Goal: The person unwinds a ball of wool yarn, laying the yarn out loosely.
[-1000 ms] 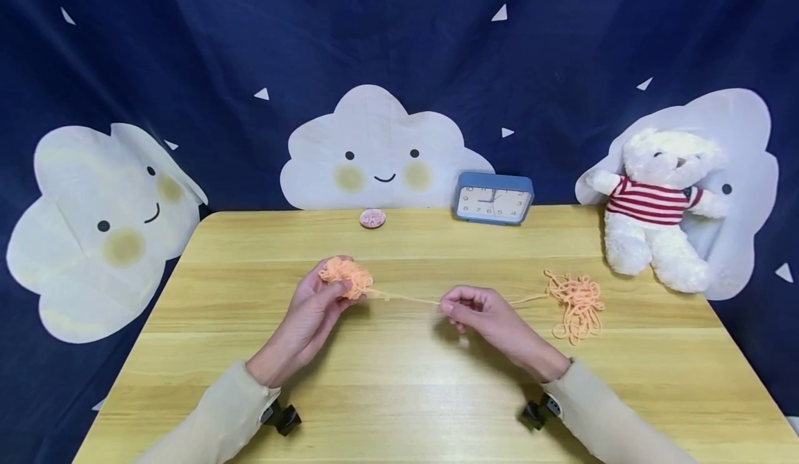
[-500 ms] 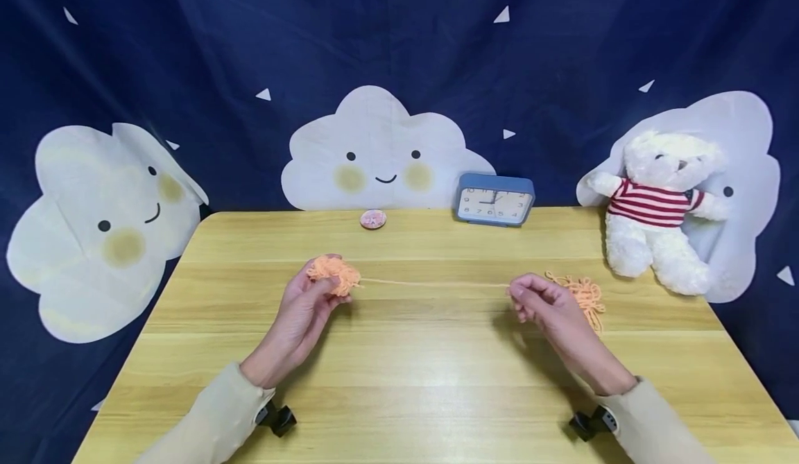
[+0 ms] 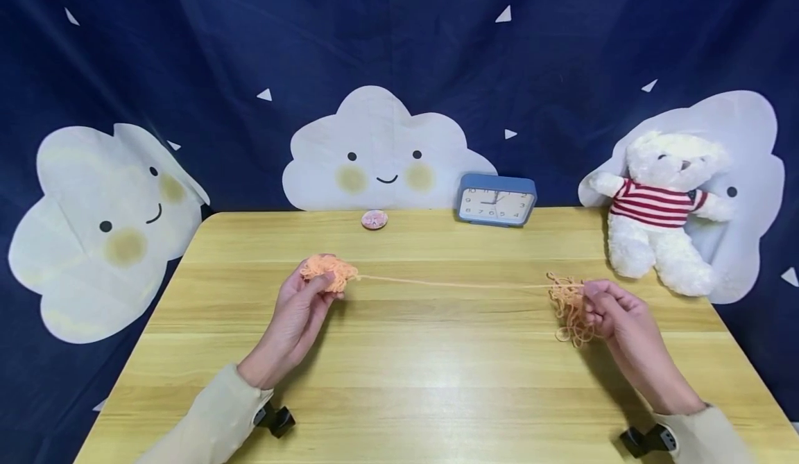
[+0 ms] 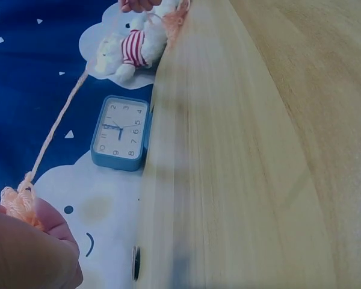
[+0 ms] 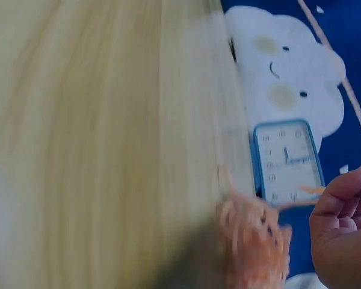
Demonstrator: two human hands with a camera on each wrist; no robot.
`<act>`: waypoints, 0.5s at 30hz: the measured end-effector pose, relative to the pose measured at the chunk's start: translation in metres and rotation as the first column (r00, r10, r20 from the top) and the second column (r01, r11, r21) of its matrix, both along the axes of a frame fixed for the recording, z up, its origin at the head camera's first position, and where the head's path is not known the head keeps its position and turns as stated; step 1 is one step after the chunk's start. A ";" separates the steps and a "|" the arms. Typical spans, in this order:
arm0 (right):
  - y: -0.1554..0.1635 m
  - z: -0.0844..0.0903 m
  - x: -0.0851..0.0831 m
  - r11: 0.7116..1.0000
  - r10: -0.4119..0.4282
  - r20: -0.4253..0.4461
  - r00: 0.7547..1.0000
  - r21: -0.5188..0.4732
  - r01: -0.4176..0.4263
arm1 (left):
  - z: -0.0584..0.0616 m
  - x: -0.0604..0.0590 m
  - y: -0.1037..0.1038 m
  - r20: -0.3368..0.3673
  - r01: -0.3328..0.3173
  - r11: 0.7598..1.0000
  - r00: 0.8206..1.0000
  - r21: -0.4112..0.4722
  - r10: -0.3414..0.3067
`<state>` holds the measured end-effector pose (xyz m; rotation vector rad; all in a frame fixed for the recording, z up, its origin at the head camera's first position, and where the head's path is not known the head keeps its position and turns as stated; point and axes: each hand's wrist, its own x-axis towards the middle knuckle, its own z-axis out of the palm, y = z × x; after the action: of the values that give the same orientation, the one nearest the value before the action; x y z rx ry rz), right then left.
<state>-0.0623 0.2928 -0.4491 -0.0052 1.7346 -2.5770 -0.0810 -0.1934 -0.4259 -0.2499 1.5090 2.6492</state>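
Observation:
In the head view my left hand (image 3: pixel 304 310) grips a bundle of peach yarn (image 3: pixel 329 270) between thumb and fingers, left of the table's middle. From that bundle a single strand of yarn (image 3: pixel 449 284) runs straight across to the right. My right hand (image 3: pixel 627 322) pinches this strand at its far end. Beneath and beside the right hand lies a loose heap of peach yarn (image 3: pixel 566 311) on the table, partly covered by the fingers. The left wrist view shows the bundle (image 4: pixel 21 203) close up, with the thumb over it. In the right wrist view the heap (image 5: pixel 256 241) is blurred.
A blue clock (image 3: pixel 496 200) stands at the table's back edge. Left of it lies a small round pink item (image 3: pixel 374 220). A white teddy bear (image 3: pixel 658 207) in a striped shirt sits at the back right. Behind the wooden table (image 3: pixel 399 394) hangs a dark blue cloth (image 3: pixel 218 55) with clouds.
My right hand has travelled far to the right, drawing the strand out longer and tighter. The left hand with the bundle has shifted slightly left.

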 end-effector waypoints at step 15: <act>0.057 -0.006 -0.001 0.970 -0.197 0.026 0.980 -0.142 0.198 | -0.001 -0.001 -0.003 -0.012 -0.060 0.997 0.998 -0.041 0.060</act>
<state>-0.0632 0.3497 -0.4552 0.1886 1.6166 -2.8308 -0.0817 -0.1960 -0.4269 -0.2889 1.5848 2.6712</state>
